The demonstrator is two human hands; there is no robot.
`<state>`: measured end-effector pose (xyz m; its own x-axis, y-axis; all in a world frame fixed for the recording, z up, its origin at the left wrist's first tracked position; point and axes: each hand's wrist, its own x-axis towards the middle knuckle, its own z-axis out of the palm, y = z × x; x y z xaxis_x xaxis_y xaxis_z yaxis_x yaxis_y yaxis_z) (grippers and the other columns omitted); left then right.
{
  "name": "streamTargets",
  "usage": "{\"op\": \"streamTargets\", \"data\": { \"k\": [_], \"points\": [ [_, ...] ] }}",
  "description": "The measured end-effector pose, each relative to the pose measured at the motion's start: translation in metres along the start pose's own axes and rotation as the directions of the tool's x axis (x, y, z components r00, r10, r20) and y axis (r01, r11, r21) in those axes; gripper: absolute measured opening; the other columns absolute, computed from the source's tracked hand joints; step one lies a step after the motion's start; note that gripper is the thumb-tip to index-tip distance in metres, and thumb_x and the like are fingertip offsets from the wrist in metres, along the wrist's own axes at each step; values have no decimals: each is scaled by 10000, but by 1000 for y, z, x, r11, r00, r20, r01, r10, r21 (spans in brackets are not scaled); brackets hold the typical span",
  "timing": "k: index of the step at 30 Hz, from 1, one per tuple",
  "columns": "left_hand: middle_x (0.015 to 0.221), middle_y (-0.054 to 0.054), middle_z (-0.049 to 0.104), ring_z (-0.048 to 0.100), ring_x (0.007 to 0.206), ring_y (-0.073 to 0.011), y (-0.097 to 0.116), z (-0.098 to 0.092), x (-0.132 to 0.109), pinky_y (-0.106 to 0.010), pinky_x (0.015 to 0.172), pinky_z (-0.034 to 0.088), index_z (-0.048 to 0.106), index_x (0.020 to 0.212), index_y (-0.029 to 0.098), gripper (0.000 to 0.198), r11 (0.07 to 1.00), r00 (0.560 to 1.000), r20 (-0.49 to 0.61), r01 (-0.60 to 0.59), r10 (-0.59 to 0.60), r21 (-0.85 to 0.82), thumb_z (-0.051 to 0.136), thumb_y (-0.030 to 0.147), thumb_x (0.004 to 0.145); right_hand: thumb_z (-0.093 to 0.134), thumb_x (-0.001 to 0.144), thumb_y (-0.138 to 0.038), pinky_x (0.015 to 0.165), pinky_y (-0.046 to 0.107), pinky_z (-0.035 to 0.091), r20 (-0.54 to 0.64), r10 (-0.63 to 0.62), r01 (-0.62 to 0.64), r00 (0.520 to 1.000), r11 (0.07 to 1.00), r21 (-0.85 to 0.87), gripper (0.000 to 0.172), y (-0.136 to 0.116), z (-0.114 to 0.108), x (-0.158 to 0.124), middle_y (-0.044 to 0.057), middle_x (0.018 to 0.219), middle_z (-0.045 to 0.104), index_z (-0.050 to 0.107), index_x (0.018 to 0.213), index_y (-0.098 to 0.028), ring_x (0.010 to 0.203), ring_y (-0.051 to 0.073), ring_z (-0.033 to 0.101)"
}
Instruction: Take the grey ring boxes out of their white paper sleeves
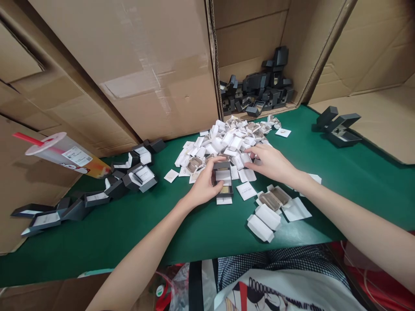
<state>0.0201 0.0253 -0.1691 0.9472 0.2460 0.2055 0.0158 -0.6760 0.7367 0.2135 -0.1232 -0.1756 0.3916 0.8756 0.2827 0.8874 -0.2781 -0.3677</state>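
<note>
My left hand (207, 183) is closed around a small black box (228, 188), with its thumb over the near side. The box lies open, showing a white flap and a gold-coloured patch inside. My right hand (270, 162) is at the right side of a heap of white folded paper inserts (223, 140). Its thumb and fingers are on either side of one white insert (245, 159), gripping it at the edges. A white printed card (246, 191) lies between my hands. Another card (224, 201) sits just below the black box.
Open black boxes (139, 175) line the left, beside a drink cup (73, 155) with a red straw. More black boxes (259, 88) are piled in a carton (253, 26); others (340, 127) stand right. Loose inserts (264, 222) lie near the green table's (129, 242) front edge.
</note>
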Motion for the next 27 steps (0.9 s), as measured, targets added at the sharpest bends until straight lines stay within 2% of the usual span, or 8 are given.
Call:
{"op": "streamTargets", "data": {
  "k": [4, 7, 10, 13, 18, 24, 27],
  "points": [
    [1365, -72, 422, 561, 953, -183, 0, 0, 0, -255, 636, 476, 343, 1316, 280, 595, 1000, 1000, -12, 2, -2, 3, 509, 123, 767, 592, 780, -300, 691, 355, 475, -24, 59, -56, 998, 992, 114, 359, -3, -2, 1, 79, 935, 663, 566, 1117, -177, 828, 241, 624],
    [1355, -76, 429, 545, 1033, -207, 0, 0, 0, -253, 653, 474, 343, 1318, 277, 593, 1000, 1000, -16, -1, 1, 7, 523, 133, 772, 586, 766, -266, 686, 343, 478, -77, 70, -57, 995, 987, 150, 346, -1, -5, 1, 70, 945, 671, 553, 1099, -179, 788, 218, 632],
    [1350, -83, 434, 518, 1112, -230, 1, -1, 0, -269, 717, 484, 347, 1315, 267, 566, 1000, 1000, -13, -8, 8, 0, 539, 167, 792, 532, 805, -239, 726, 356, 472, -110, -12, 21, 994, 996, 84, 184, 3, -8, 2, 80, 940, 681, 616, 959, -184, 864, 239, 624],
    [1356, -86, 429, 528, 1092, -225, 2, -1, 0, -278, 733, 490, 356, 1308, 264, 538, 1000, 1000, -15, -9, 8, -17, 538, 186, 808, 468, 870, -264, 731, 360, 468, -54, -88, 91, 995, 994, 67, 206, 4, -9, 2, 82, 912, 693, 657, 858, -184, 868, 241, 624],
    [1353, -83, 435, 542, 1054, -209, 0, 0, 1, -270, 714, 490, 360, 1307, 269, 542, 998, 999, -28, -21, 19, -62, 547, 181, 806, 599, 804, -449, 729, 369, 472, 9, -100, 100, 995, 993, 60, 298, 4, -10, 2, 80, 939, 700, 665, 932, -189, 901, 266, 628],
    [1343, -82, 460, 562, 1033, -206, -3, 0, 0, -280, 727, 499, 379, 1296, 267, 531, 998, 1000, -29, 0, -2, -70, 548, 172, 802, 625, 768, -360, 748, 381, 494, 99, -95, 89, 991, 994, 63, 357, 8, -12, 1, 91, 1076, 676, 618, 1083, -193, 976, 283, 624],
    [1340, -77, 461, 554, 1052, -214, -2, 0, 0, -271, 700, 496, 403, 1278, 261, 502, 999, 999, -49, 0, -1, -37, 543, 171, 804, 622, 757, -329, 761, 382, 499, 75, -92, 85, 993, 992, 95, 364, 7, -14, 1, 87, 1099, 671, 608, 1096, -196, 990, 282, 622]
  ]
}}
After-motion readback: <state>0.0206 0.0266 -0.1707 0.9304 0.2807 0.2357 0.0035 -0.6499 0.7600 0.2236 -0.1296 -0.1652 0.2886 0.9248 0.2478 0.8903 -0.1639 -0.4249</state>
